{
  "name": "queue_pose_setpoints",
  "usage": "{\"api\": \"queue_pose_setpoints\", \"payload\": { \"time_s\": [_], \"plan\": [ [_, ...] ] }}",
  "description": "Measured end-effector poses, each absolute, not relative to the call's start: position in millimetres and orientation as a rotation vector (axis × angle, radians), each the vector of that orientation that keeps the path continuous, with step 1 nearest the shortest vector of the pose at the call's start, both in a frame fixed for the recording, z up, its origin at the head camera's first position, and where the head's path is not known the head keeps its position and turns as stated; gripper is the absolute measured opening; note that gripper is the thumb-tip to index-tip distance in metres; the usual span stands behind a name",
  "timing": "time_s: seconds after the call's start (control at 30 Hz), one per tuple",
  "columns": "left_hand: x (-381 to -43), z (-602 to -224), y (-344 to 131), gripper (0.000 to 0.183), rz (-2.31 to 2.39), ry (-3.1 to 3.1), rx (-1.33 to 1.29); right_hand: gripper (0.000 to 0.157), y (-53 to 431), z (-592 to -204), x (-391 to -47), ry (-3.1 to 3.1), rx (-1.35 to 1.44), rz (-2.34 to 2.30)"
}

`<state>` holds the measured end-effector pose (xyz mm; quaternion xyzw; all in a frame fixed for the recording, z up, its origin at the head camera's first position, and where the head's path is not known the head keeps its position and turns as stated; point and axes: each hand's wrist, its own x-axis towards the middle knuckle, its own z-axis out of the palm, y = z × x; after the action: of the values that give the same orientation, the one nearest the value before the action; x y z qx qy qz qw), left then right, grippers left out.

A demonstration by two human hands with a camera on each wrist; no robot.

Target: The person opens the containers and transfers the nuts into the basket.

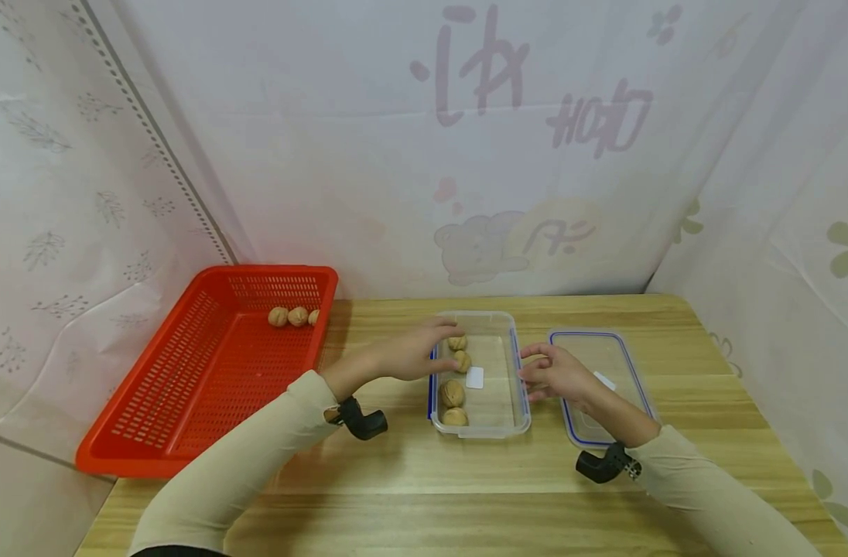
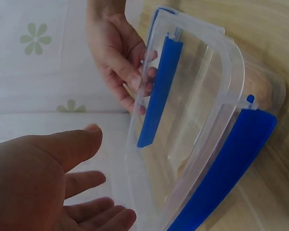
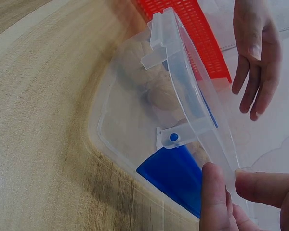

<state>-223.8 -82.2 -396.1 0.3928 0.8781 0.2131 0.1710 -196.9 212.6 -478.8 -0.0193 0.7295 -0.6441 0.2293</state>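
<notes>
A clear plastic container (image 1: 494, 340) with blue latches (image 2: 161, 91) stands uncovered on the table. Several walnuts (image 1: 453, 393) are lined up along its left side, and a small white label (image 1: 474, 377) shows in it. Over the container's left edge, my left hand (image 1: 417, 352) hovers with fingers spread and nothing in its grasp; it partly covers the farther walnuts. On the opposite side my right hand (image 1: 552, 373) holds the container's rim, the thumb (image 3: 260, 185) on one side and a finger (image 3: 214, 192) against the outer wall by a latch.
To the left stands a red perforated basket (image 1: 257, 371) with a few walnuts (image 1: 298, 316) at its back right corner. A clear lid (image 1: 605, 356) with a blue seal lies right of the container, partly under the right forearm. Printed cloth (image 1: 368, 155) hangs behind the table.
</notes>
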Motion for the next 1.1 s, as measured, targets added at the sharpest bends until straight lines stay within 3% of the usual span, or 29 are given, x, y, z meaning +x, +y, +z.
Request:
{"api": "queue_pose_setpoints", "payload": {
  "time_s": [0.53,0.7,0.87,1.1],
  "plan": [
    [-228,-417,-49,0.066,0.753,2.503,0.817,0.048,212,-479,-197,2.005,-0.05,-1.779],
    [-230,-422,-41,0.023,0.862,2.444,0.735,0.048,212,-479,-197,2.013,-0.049,-1.771],
    [-232,-424,-31,0.055,0.863,2.471,0.712,0.047,212,-480,-197,2.012,-0.05,-1.776],
    [-235,-426,-15,0.037,0.755,2.597,0.508,0.046,213,-481,-198,1.998,-0.048,-1.792]
  ]
}}
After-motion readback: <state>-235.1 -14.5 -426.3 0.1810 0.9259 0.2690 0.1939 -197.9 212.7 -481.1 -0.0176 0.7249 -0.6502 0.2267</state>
